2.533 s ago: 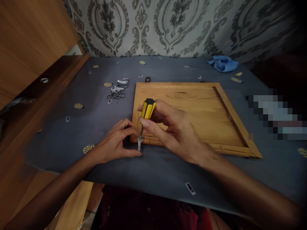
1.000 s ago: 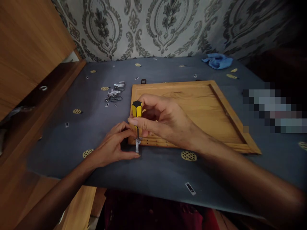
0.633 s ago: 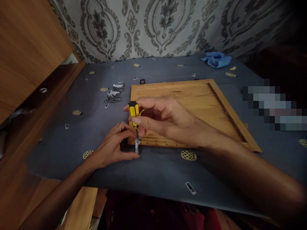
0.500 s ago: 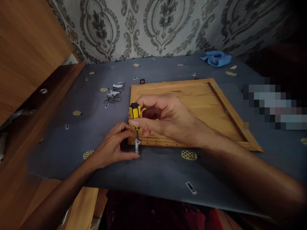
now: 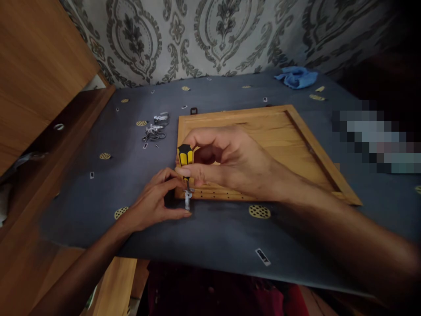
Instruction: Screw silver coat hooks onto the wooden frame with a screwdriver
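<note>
My right hand grips a yellow and black screwdriver, thumb and fingers closed round its handle. The tool stands upright, its shaft pointing down at a small silver metal latch. That latch lies at the front left corner of a framed wooden panel, partly overhanging the edge. My left hand steadies it, thumb at its near end and fingers at its far side. The screwdriver's tip meets the latch, but any screw there is too small to make out. A row of small dark holes runs along the panel's front strip.
Several more silver latches with wire loops lie in a pile left of the panel. A blue cloth rests at the back right of the dark patterned table cover. A wooden cabinet rises at the left.
The screwdriver handle has turned slightly in my right hand's fingers. My left hand and the latch have stayed in place; the whole view has shifted a little.
</note>
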`<state>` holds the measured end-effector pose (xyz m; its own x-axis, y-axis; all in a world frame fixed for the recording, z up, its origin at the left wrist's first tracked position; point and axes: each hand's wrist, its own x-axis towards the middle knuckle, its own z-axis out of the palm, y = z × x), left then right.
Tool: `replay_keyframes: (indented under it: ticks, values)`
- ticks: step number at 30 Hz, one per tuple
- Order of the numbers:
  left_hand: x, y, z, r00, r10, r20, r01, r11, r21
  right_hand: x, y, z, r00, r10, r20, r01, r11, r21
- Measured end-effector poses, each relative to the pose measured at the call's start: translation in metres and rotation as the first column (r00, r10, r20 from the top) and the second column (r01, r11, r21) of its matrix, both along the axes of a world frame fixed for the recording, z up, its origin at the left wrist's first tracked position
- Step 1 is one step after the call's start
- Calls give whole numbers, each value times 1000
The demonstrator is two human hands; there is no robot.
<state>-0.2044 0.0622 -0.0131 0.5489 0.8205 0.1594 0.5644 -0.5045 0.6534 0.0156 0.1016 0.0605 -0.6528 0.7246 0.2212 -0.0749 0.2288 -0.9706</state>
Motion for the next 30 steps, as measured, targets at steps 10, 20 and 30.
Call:
replay_keyframes:
  ticks: [10,20,30]
  values:
    - [-1,0,-1,1000,-10,-1,10,1000,4,2,0,4,1000,6,2,-6,997,72]
    - [1,0,2,1000,6,-14,-6,1000,-5,-2,-3,-3,988,-152,14,147,975,168]
    - [2,1,4,1000,-14,-8,14,999,-38,-2,-2,-5,984,-180,-16,179,961,210]
